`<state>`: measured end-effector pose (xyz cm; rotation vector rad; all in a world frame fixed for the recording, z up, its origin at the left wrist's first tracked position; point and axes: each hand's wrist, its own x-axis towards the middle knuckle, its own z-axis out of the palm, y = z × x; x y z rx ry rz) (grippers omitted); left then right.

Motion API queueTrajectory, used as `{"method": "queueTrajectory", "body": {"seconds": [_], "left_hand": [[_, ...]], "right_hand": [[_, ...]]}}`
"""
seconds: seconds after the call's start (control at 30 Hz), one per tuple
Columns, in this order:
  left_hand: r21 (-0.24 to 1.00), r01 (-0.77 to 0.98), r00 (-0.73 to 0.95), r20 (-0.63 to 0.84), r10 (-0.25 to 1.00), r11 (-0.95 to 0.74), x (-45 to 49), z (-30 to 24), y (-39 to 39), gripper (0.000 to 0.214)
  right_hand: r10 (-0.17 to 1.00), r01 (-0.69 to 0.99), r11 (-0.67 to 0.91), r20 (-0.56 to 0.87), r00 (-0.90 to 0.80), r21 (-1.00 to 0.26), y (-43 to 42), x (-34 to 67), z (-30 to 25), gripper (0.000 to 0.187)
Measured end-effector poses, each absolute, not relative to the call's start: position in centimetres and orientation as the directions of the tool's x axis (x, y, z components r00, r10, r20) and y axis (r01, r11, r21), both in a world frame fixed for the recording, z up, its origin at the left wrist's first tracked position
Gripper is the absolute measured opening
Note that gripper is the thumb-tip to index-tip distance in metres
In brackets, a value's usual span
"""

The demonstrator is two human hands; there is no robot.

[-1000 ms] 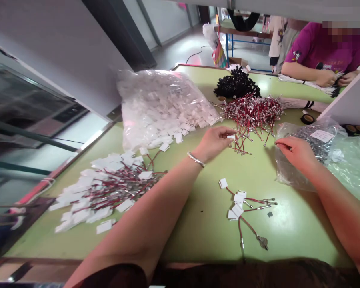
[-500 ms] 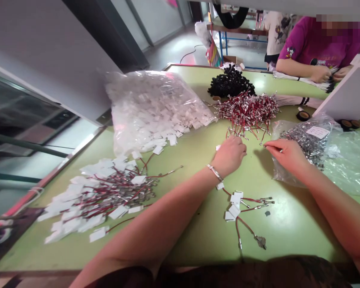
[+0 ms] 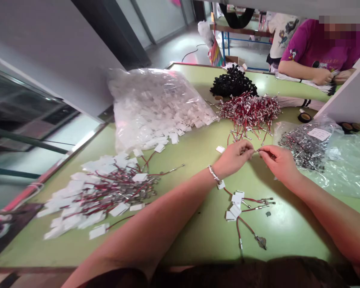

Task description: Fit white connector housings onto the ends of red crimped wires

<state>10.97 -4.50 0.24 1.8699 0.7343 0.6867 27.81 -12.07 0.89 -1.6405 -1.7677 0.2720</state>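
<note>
My left hand (image 3: 234,157) and my right hand (image 3: 275,159) meet fingertip to fingertip over the green table (image 3: 198,224). Both are pinched shut on a thin red wire with a metal end (image 3: 256,151). A silver bracelet (image 3: 213,173) circles my left wrist. Just beyond the hands lies a heap of red wires with metal terminals (image 3: 249,110). One loose white tag (image 3: 220,149) lies left of my left hand. Below the hands rest a few finished wires with white tags (image 3: 238,202).
A clear bag of white tags (image 3: 156,106) sits at the back left. Tagged red wires lie in a big pile (image 3: 102,192) near the left edge. A bag of metal parts (image 3: 306,144) lies to the right, black pieces (image 3: 232,82) behind. Another person's hands (image 3: 327,76) work at the far right.
My left hand left the white tag by the wire heap and drew back to the right. My right hand came out of the bag of metal parts. Both now pinch together.
</note>
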Motion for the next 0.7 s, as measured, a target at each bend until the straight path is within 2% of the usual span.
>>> {"method": "queueTrajectory", "body": {"seconds": [0.17,0.27,0.33,0.43,0.5,0.57,0.63,0.7], "left_hand": [[0.911,0.229,0.625,0.132,0.769,-0.343,10.9,0.0,-4.5,0.007],[0.857,0.267,0.586,0.218,0.78,-0.44,10.9,0.1,-4.8,0.006],[0.778,0.31,0.556,0.317,0.768,-0.546,10.8,0.0,-4.8,0.008],[0.573,0.311,0.617,0.485,0.619,-0.759,10.2,-0.3,-4.6,0.012],[0.422,0.249,0.704,0.539,0.462,-0.872,9.8,-0.5,-4.5,0.017],[0.346,0.197,0.761,0.536,0.366,-0.917,9.5,-0.4,-4.5,0.021],[0.385,0.191,0.764,0.519,0.382,-0.903,9.5,-0.1,-4.6,0.02],[0.503,0.197,0.736,0.491,0.466,-0.841,9.7,0.3,-4.9,0.015]], "right_hand": [[0.934,0.831,0.236,0.355,-0.05,-0.503,-12.1,28.0,0.9,0.017],[0.949,0.831,0.196,0.315,-0.025,-0.522,-12.1,27.6,1.1,0.017],[0.96,0.817,0.166,0.28,-0.006,-0.552,-12.2,27.3,1.5,0.018],[0.984,0.769,0.112,0.178,0.002,-0.629,-12.4,27.1,2.3,0.018],[1.0,0.69,0.023,0.016,-0.017,-0.724,-12.5,27.4,2.9,0.019],[0.985,0.565,-0.109,-0.164,-0.047,-0.818,-12.6,28.0,3.2,0.023],[0.957,0.429,-0.213,-0.277,-0.09,-0.878,-12.6,28.6,3.3,0.025],[0.943,0.351,-0.244,-0.306,-0.133,-0.904,-12.5,28.9,3.2,0.026]]}}
